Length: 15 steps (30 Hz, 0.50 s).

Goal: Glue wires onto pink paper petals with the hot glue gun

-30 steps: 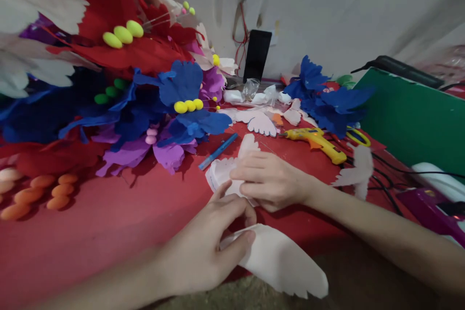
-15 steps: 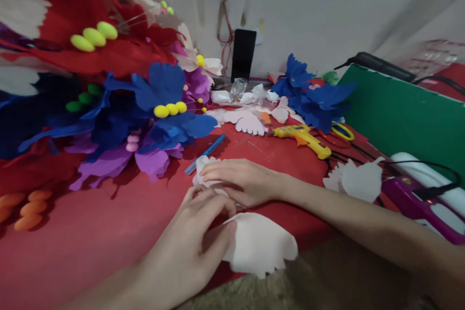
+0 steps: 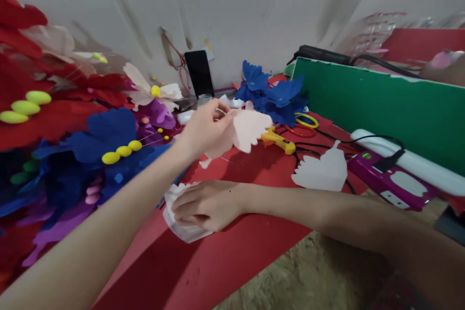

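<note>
My left hand (image 3: 209, 128) is raised over the middle of the red table, pinching a pale wing-shaped cutout (image 3: 250, 128) with a scalloped edge between thumb and fingers. My right hand (image 3: 210, 204) lies palm down, fingers stretched out, on white scalloped cutouts (image 3: 185, 230) at the front of the table. How many pieces are under that palm is hidden. Another white cutout (image 3: 323, 169) lies to the right, near the cables. Behind the raised cutout, a yellow glue gun (image 3: 281, 141) is partly covered.
Large blue butterfly shapes (image 3: 105, 135) with yellow beads crowd the left side, with red and purple ones around them. A dark phone (image 3: 198, 73) leans on the wall. Scissors with yellow handles (image 3: 307, 121), a purple power strip (image 3: 390, 181) and a green board (image 3: 363, 92) stand right.
My left hand has gone from beside the right hand up and forward, carrying the cutout. The right hand remains on the white cutouts. The view has turned to the right.
</note>
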Available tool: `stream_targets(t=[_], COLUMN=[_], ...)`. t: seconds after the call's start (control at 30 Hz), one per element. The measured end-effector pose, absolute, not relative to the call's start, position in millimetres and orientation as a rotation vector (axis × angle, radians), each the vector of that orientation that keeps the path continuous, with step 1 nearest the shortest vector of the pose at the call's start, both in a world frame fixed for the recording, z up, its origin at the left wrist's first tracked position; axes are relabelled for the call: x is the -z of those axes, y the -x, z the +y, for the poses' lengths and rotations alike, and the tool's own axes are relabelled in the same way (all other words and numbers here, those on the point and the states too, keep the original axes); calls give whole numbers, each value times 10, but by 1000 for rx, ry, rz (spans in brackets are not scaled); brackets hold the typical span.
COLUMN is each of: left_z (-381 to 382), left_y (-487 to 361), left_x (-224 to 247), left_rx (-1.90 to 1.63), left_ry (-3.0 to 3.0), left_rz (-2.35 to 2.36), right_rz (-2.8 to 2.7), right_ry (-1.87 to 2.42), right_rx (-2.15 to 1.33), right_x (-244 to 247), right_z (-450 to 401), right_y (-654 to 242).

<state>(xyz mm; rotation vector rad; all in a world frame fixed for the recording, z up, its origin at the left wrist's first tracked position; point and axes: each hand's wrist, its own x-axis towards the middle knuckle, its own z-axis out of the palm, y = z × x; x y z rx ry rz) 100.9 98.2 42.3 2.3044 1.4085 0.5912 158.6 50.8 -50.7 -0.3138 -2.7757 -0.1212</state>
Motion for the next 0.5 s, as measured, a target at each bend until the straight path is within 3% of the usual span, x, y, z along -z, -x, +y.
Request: stream_targets(t=[0.23, 0.4, 0.5], left_z=[1537, 1487, 1409], left_y=[-885, -893, -1119], left_x=[-587, -537, -504], left_rx=[-120, -174, -168], left_ry=[-2468, -2682, -2840], left_rz=[1853, 1973, 1749], right_rz=[-2835, -2861, -2863], right_ry=[299, 292, 283], right_rx=[-101, -190, -223], right_x=[466, 463, 461], right_z=[528, 539, 550], right_y=[-1596, -1604, -1599])
